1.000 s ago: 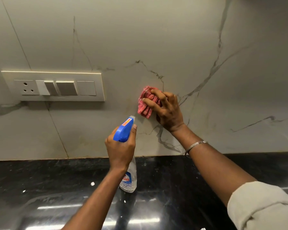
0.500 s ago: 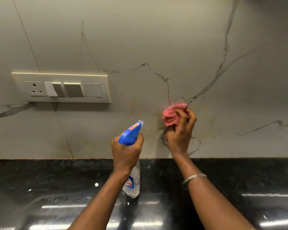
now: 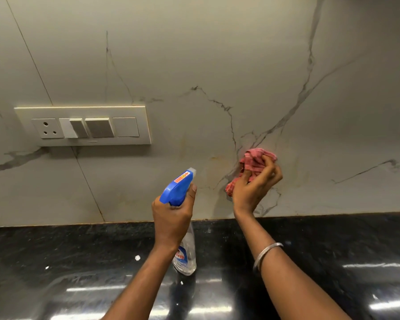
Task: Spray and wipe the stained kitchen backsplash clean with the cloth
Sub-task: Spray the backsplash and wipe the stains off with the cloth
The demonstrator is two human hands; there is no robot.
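- My left hand (image 3: 171, 218) grips the spray bottle (image 3: 186, 257) by its blue head, nozzle towards the backsplash (image 3: 194, 54).
- My wrist half hides the label; only red letters ending "in" show. The head's orange sticker is unreadable.
- My right hand (image 3: 252, 188) clutches the bunched pink cloth (image 3: 254, 160) against the backsplash, right of the bottle, above the worktop (image 3: 56, 262).

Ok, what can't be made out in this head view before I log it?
Head view only:
Trigger of the blue-topped clear plastic spray bottle: covered by the left hand.
Bottle label: mostly behind the left wrist, unreadable.
Pale grey-veined backsplash under the crumpled pink cloth: hidden by cloth and right hand.
Liquid level in the bottle: too faint to tell.
Both elbows: cut off by the bottom edge.
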